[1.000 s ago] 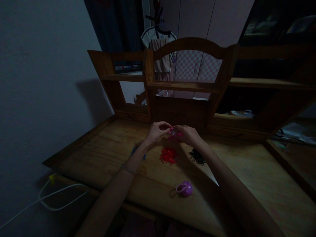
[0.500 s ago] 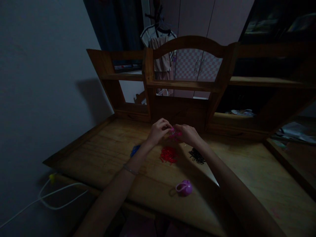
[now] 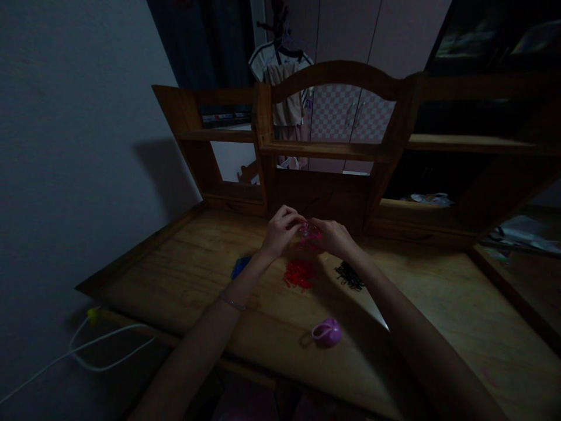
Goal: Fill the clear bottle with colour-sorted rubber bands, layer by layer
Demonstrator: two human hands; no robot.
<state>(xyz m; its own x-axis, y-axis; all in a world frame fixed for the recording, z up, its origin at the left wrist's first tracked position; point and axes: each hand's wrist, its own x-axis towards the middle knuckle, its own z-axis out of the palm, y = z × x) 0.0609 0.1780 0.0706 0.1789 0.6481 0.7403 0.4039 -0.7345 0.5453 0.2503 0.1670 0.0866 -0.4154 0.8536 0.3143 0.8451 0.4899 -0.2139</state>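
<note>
Above the desk, near its back, my left hand (image 3: 281, 233) pinches the left side of a small clear-and-pink object (image 3: 310, 233). My right hand (image 3: 333, 236) is closed on the other side of it; its exact kind is too dim and small to make out. Below the hands lies a pile of small red pieces (image 3: 300, 275). A pile of thin black pieces (image 3: 349, 275) sits beneath my right wrist, and blue pieces (image 3: 240, 267) are partly hidden by my left forearm. Closer to me rests a round purple object with a loop (image 3: 329, 332).
The wooden desk (image 3: 184, 280) has a shelf unit (image 3: 328, 153) along its back. A white cable (image 3: 109, 367) hangs at the left front edge. Clothes (image 3: 283, 93) hang behind the shelves. Plastic-wrapped items (image 3: 526, 233) lie at the far right.
Both hands have shifted up very slightly, and the clear part between the fingers shows more. The piles and the purple object have stayed in place.
</note>
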